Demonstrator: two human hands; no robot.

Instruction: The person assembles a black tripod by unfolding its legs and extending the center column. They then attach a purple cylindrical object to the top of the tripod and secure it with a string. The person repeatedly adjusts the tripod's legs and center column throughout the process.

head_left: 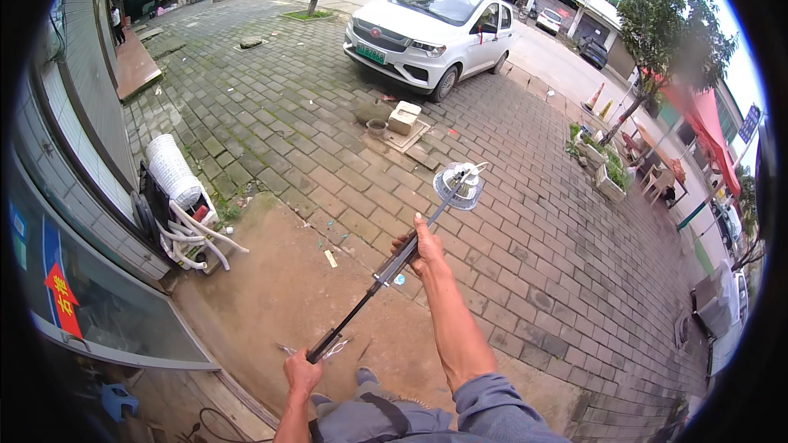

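A long dark pole [358,308] slants across the middle of the view, from low left up to the right. Its near end is in my left hand [303,374], fingers wrapped round the grip. Farther along, my right hand [423,249] is closed round a thicker grey section, thumb pointing up the shaft. At the far end sits a round, clear and white head [460,185] with a pale loop on top; its exact kind is hard to make out. Thin white cords [335,348] hang beside the lower grip.
A white car [427,29] stands ahead on brick paving [328,115]. Before it are a pale block [404,117] and a bowl [377,126]. At left, a white roll [173,170] and hoses [197,238] lean by a glass door [107,295]. Planters [610,179] line the right.
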